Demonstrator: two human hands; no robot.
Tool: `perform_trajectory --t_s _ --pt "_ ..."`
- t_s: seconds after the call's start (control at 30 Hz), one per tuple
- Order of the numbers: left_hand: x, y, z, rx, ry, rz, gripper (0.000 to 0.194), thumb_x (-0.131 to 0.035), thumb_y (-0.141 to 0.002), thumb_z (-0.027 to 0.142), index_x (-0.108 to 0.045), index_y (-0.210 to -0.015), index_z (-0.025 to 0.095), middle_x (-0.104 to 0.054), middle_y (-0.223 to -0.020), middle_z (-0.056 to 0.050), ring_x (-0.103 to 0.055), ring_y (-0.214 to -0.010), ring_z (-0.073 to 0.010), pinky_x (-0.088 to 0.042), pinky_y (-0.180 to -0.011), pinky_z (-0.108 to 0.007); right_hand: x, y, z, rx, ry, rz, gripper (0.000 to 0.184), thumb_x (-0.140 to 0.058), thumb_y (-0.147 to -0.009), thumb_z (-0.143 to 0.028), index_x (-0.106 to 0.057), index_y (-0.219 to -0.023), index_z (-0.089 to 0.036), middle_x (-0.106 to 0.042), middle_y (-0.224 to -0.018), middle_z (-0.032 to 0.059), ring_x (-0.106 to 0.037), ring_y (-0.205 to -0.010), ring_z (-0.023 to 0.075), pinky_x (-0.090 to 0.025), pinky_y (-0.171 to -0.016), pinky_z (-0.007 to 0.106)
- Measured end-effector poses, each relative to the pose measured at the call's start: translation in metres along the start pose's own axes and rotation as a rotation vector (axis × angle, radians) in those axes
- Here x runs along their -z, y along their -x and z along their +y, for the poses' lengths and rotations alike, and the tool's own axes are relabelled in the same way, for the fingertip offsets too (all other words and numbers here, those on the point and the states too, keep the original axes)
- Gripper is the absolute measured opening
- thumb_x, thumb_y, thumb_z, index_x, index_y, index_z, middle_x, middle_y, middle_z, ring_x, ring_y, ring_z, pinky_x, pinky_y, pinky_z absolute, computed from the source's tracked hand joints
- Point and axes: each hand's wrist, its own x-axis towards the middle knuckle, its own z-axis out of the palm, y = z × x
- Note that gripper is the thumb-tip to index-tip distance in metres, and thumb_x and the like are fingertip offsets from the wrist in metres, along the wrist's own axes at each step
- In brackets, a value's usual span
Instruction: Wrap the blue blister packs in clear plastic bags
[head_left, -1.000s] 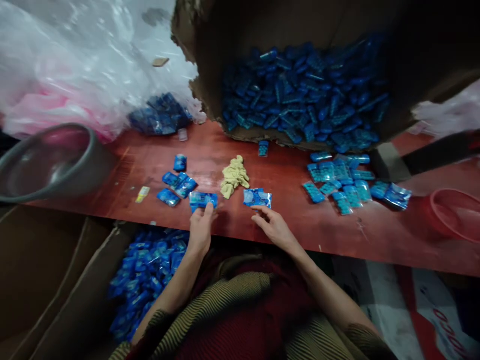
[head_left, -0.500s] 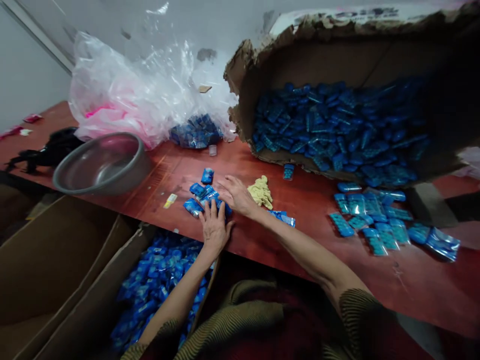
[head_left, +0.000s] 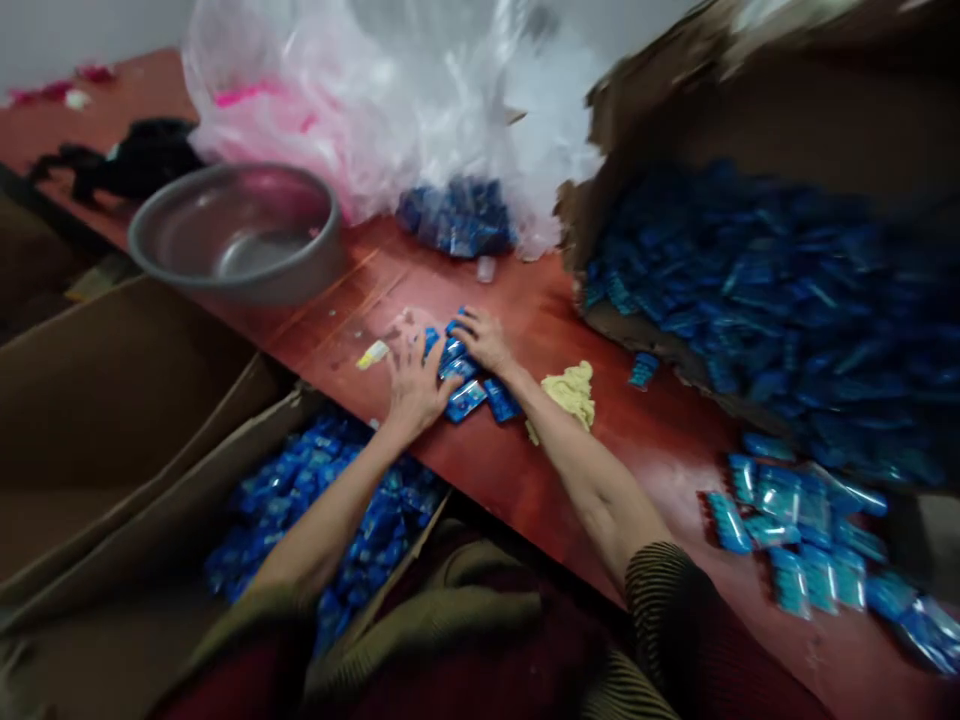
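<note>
Our left hand [head_left: 415,388] shifts to the left side of the blue packets [head_left: 458,372] | right hand [head_left: 487,345] at their upper end | both open, fingers spread | packets bunched mid-frame

upper left: grey basin [head_left: 277,285] stands near dark bundle [head_left: 154,158], pink scraps [head_left: 95,73] beyond | upper centre: clear-and-pink plastic [head_left: 367,120] lies heaped, small translucent piece [head_left: 486,269] below | centre: yellow cloth [head_left: 571,392] lies crumpled, yellow-and-white scrap [head_left: 373,354] farther left

- Small, shiny, blue plastic packets [head_left: 466,400] lay flat, bunched together just beside my left hand [head_left: 416,388] and right hand [head_left: 486,342].
- The farthest was partly hidden under my right fingertips.
</note>
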Motion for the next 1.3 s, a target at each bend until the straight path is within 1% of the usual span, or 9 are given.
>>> perform_trajectory --t_s 0.17,0.3,0.4,0.57,0.77,0.87,0.97,1.17,1.3 --pt "-0.012 -0.049 -0.004 0.025 0.063 -0.115 0.053 -0.039 -0.088 0.049 -0.048 -0.132 0.021 -0.049 -0.136 -0.014 -0.029 -0.133 -0.0348 -0.019 -0.106 -0.06 -0.008 0.01 0.015 0.069 -0.16 0.143 0.037 -0.04 -0.092 -0.043 -0.061 -0.115 -0.022 -0.058 -0.127 0.0102 -0.048 -0.122 0.0223 -0.03 -0.107 0.05" --pt "-0.026 -0.048 -0.009 -0.001 0.041 -0.126 0.04 -0.041 -0.089 0.033 -0.054 -0.126 0.024 -0.045 -0.141 -0.008 -0.031 -0.131 -0.0325 -0.025 -0.105 -0.057 -0.025 0.015 0.005 0.142 -0.223 0.081 0.035 -0.038 -0.093 -0.041 -0.056 -0.119 -0.026 -0.055 -0.126 0.0076 -0.043 -0.126 0.0261 -0.02 -0.109 0.058" --pt "-0.014 -0.024 -0.023 0.001 0.041 -0.137 0.038 -0.041 -0.088 0.028 -0.057 -0.122 0.024 -0.045 -0.141 -0.007 -0.031 -0.131 -0.0318 -0.03 -0.103 -0.054 -0.042 0.025 -0.029 0.14 -0.268 0.059 0.039 -0.032 -0.094 -0.042 -0.052 -0.123 -0.026 -0.053 -0.126 0.0077 -0.041 -0.127 0.0269 -0.017 -0.11 0.059" --pt "0.036 0.042 -0.07 0.047 0.029 -0.171 0.042 -0.044 -0.086 0.028 -0.055 -0.125 0.018 -0.046 -0.14 -0.009 -0.032 -0.132 -0.0302 -0.029 -0.105 -0.05 -0.083 0.056 -0.112 0.043 -0.333 -0.015 0.047 -0.02 -0.096 -0.039 -0.049 -0.127 -0.02 -0.052 -0.13 0.0114 -0.034 -0.132 0.0253 -0.017 -0.112 0.056" --pt "0.086 0.121 -0.124 0.391 -0.032 -0.203 0.041 -0.042 -0.086 0.03 -0.056 -0.123 0.02 -0.047 -0.139 -0.01 -0.034 -0.133 -0.0309 -0.027 -0.105 -0.054 -0.107 0.096 -0.186 0.157 -0.444 -0.274 0.041 -0.034 -0.094 -0.034 -0.051 -0.129 -0.022 -0.05 -0.134 0.0089 -0.036 -0.132 0.0236 -0.028 -0.11 0.046" --pt "0.093 0.131 -0.131 0.519 -0.043 -0.067 0.039 -0.043 -0.087 0.033 -0.059 -0.118 0.016 -0.054 -0.132 -0.013 -0.043 -0.127 -0.0284 -0.033 -0.104 -0.048 -0.082 0.098 -0.178 0.184 -0.52 -0.222 0.036 -0.041 -0.093 -0.032 -0.056 -0.122 -0.021 -0.056 -0.124 0.0092 -0.05 -0.12 0.0195 -0.037 -0.105 0.039" --pt "0.085 0.119 -0.119 0.495 0.084 0.089 0.038 -0.041 -0.088 0.033 -0.058 -0.116 0.014 -0.06 -0.124 -0.012 -0.052 -0.118 -0.0223 -0.038 -0.102 -0.04 -0.032 0.091 -0.136 0.164 -0.439 -0.058 0.031 -0.044 -0.091 -0.033 -0.06 -0.115 -0.022 -0.06 -0.114 0.0071 -0.055 -0.11 0.0194 -0.042 -0.1 0.042" --pt "0.039 0.063 -0.04 0.03 0.38 0.0 0.051 -0.042 -0.088 0.043 -0.046 -0.13 0.016 -0.05 -0.137 -0.011 -0.033 -0.135 -0.0263 -0.032 -0.107 -0.046 0.093 0.125 -0.026 -0.096 0.039 0.214 0.038 -0.05 -0.086 -0.04 -0.059 -0.118 -0.02 -0.06 -0.115 0.0138 -0.055 -0.11 0.025 -0.04 -0.098 0.048" --pt "-0.007 0.016 0.034 -0.36 0.412 -0.17 0.06 -0.043 -0.087 0.049 -0.037 -0.138 0.018 -0.035 -0.148 -0.013 -0.016 -0.141 -0.0317 -0.024 -0.108 -0.053 0.131 0.177 0.008 -0.327 0.053 0.316 0.044 -0.041 -0.087 -0.035 -0.054 -0.122 -0.012 -0.056 -0.124 0.0183 -0.052 -0.117 0.024 -0.037 -0.103 0.045"
